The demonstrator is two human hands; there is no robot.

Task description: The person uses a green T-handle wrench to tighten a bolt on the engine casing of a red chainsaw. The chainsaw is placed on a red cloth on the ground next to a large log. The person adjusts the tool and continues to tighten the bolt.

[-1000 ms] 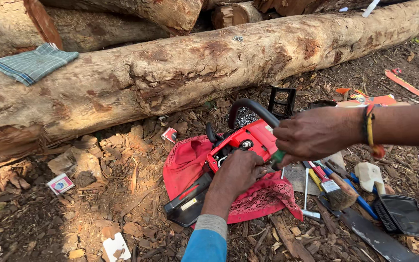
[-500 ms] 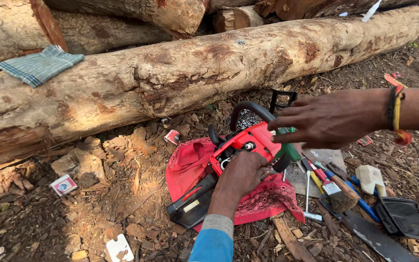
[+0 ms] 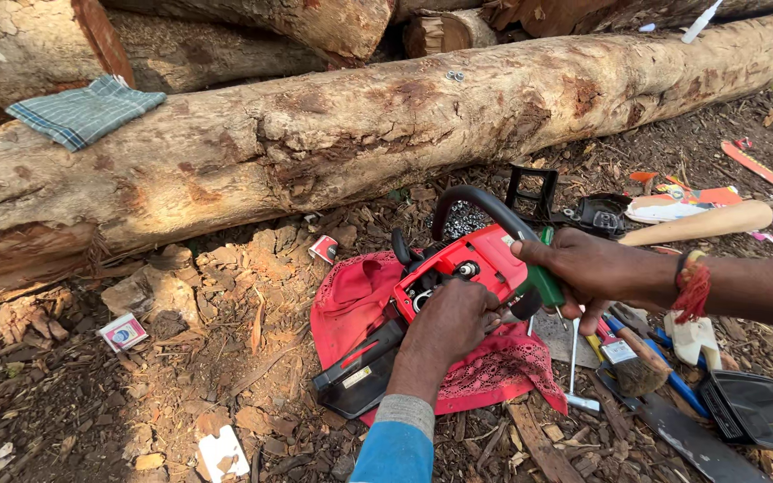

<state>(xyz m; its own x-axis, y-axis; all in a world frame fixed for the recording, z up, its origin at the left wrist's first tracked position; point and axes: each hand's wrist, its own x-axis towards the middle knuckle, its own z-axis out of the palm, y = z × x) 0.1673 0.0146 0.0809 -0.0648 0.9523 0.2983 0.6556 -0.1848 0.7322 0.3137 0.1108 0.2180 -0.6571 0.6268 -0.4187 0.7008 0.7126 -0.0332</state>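
The left hand (image 3: 451, 324) presses down on the red chainsaw (image 3: 440, 286), fingers curled over the open middle of its body, gripping it there, blue sleeve cuff trailing back toward the camera. The right hand (image 3: 588, 270) comes in from the side, clenched round a green-handled screwdriver (image 3: 543, 279), its handle sticking out below the thumb right at the saw's far edge, just beside the left hand's fingertips. The saw sits tilted on a red cloth (image 3: 351, 304) spread on the ground under both hands, its black front handle (image 3: 476, 204) arching up just beyond the right hand's knuckles. Past the hands, a long log (image 3: 333, 143) lies across the scene, with a folded checked cloth (image 3: 85, 111) resting on the log well off to the left. Under and behind the right wrist there's a scatter of tools (image 3: 624, 353) on the ground, among them a brush and blue-handled pieces, and a black cover (image 3: 753, 411) farther out beside them. Beyond the right forearm a pale wooden handle (image 3: 700, 224) lies on the bark chips. Near the left elbow's side, small cartons (image 3: 123, 333) dot the dirt, well apart from the saw. A red thread band (image 3: 692, 288) wraps the right wrist.
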